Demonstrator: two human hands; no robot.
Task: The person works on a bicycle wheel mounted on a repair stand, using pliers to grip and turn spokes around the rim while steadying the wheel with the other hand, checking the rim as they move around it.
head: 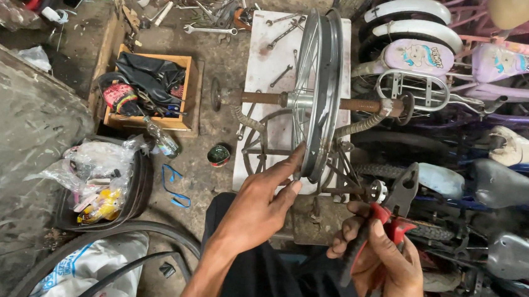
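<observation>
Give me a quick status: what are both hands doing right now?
Left hand fingers on the shiny steel bicycle wheel rim mounted in the rusty truing stand. Right hand gripping red-handled pliers. Nothing blocking the rim.

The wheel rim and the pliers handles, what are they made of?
The wheel rim looks like shiny bare metal, probably steel: it is silvery and reflects light. The pliers handles, in the right hand, seem to be red plastic or rubber sleeves, dull and smudged with black.
</observation>
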